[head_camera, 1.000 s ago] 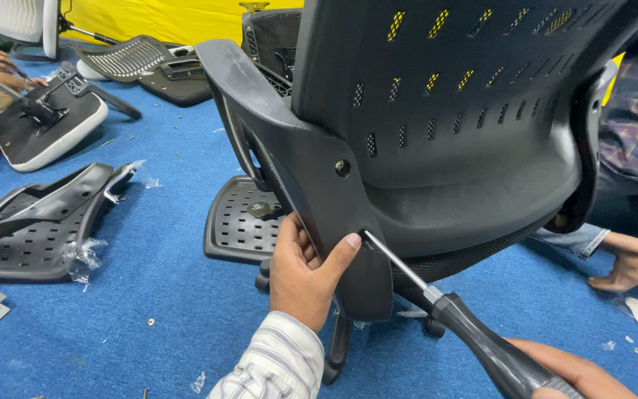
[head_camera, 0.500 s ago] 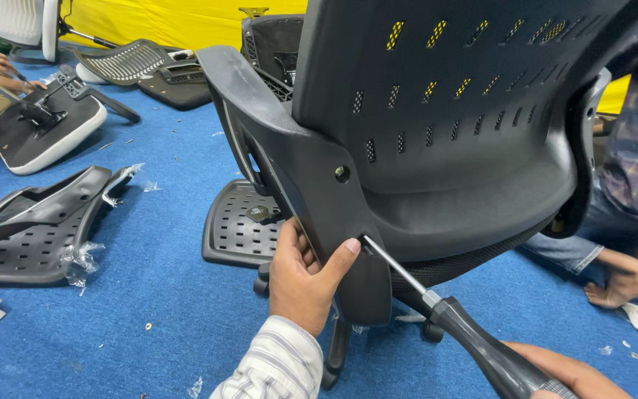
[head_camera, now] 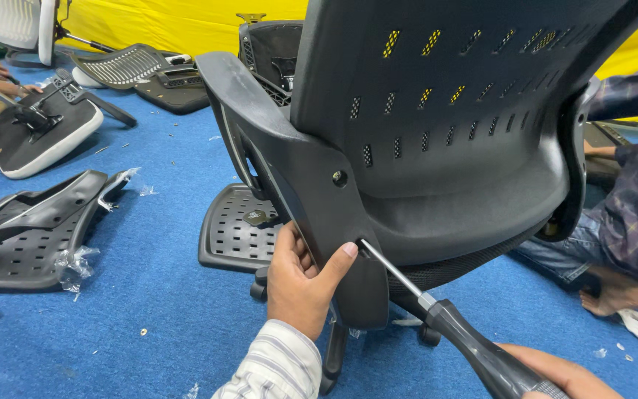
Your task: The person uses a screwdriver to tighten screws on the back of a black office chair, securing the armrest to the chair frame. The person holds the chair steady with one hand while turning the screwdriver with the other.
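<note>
- Screwdriver [head_camera: 448, 318]: black-handled, with a bright metal shaft; it rises from the lower right of the view, and its tip sits at a hole low on the armrest bracket, just beside your left thumb.
- Your right hand [head_camera: 563, 373]: wrapped around the screwdriver handle at the bottom edge of the view; only part of it shows, so you cannot tell how the fingers lie.
- Your left hand [head_camera: 300, 277]: in a striped sleeve, pinching the lower edge of the armrest bracket [head_camera: 311, 192], thumb pressed on the outer face, fingers curled behind.
- Office chair [head_camera: 452, 125]: black, seen from behind, with a slotted plastic backrest through which yellow shows; it fills the centre and upper right of the view.
- Upper screw [head_camera: 339, 177]: already seated in the bracket, above the screwdriver tip.
- Blue carpet floor [head_camera: 149, 310]: carries the chair and loose parts; small scraps of clear plastic lie scattered on it.
- Perforated seat pan [head_camera: 234, 233]: black, lying flat on the floor just behind the bracket.
- Second perforated panel [head_camera: 27, 229]: black, at the left, with torn plastic wrap at its edge.
- Another person [head_camera: 633, 199]: in a checked shirt and jeans, seated on the floor at the right, barefoot.
- Yellow sheet [head_camera: 186, 26]: hangs along the back of the scene.
</note>
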